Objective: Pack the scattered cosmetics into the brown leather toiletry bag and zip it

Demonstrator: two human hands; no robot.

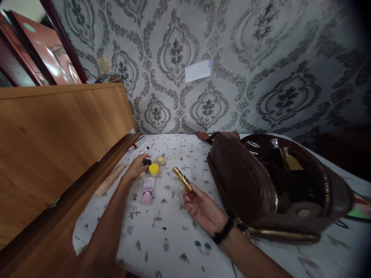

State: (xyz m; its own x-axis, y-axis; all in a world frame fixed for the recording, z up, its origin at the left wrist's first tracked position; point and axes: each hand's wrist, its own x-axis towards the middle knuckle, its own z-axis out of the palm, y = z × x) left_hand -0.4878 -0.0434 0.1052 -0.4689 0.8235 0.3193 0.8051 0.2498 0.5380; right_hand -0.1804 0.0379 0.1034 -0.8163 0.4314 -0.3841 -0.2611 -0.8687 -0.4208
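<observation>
My right hand (203, 208), with a black band at the wrist, pinches a shiny gold tube (182, 178) by its lower end and holds it tilted above the patterned cloth. It looks like a lipstick or a small perfume bottle. My left hand (138, 166) curls around a small dark round item (147, 162), whose kind I cannot make out. Close beside that hand are a yellow-lidded jar (154, 169) and a small cream-coloured jar (160, 160). Below them lies a pink and white tube (147, 191) with a purple print.
A brown leather bag (237, 181) stands unzipped at the right, with several bottles inside. A beige tube-shaped thing (109, 180) lies along the left edge. Thin items with a red band (132, 147) lie farther back. A wooden panel (66, 131) rises at left, a papered wall (176, 104) behind.
</observation>
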